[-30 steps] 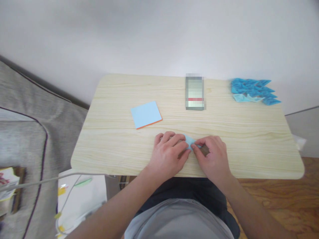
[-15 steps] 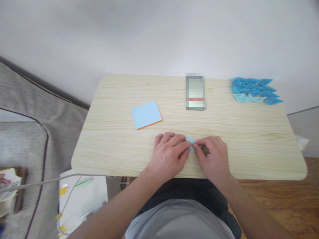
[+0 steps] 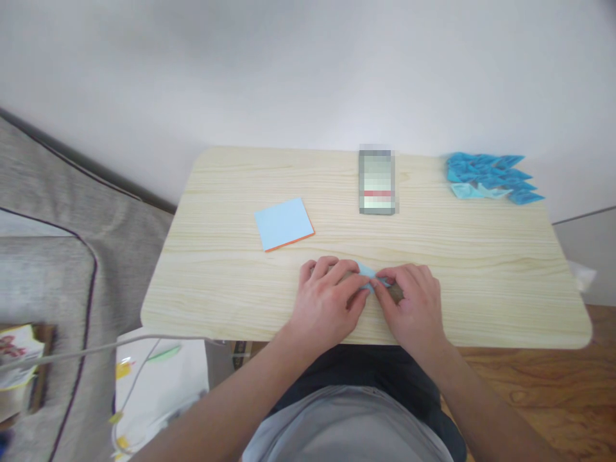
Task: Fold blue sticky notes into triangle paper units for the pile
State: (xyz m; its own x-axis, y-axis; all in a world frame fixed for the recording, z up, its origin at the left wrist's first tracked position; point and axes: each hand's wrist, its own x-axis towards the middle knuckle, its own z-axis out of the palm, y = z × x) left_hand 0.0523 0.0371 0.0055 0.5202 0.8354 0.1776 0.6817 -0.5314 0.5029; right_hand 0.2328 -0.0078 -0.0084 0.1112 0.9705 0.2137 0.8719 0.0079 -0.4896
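Note:
A small piece of folded light blue paper (image 3: 366,269) lies low on the table near its front edge, partly hidden by fingers. My left hand (image 3: 327,295) grips its left side, thumb and index finger pressed together on the paper. From the other side my right hand (image 3: 411,295) has thumb and forefinger at the paper's right part, close to the left fingertips. Beyond my left hand rests a stack of light blue paper sheets (image 3: 283,224) with an orange edge below.
A pixelated phone (image 3: 377,183) lies at the table's back middle. Several folded blue paper pieces (image 3: 488,173) are grouped at the back right, a paler one (image 3: 479,190) in front. A grey sofa (image 3: 120,256) and a cable (image 3: 96,350) are left of the table (image 3: 216,289).
My right thumb and forefinger have parted slightly, showing more of the paper between them. My left hand keeps its hold. The whole view has shifted a little.

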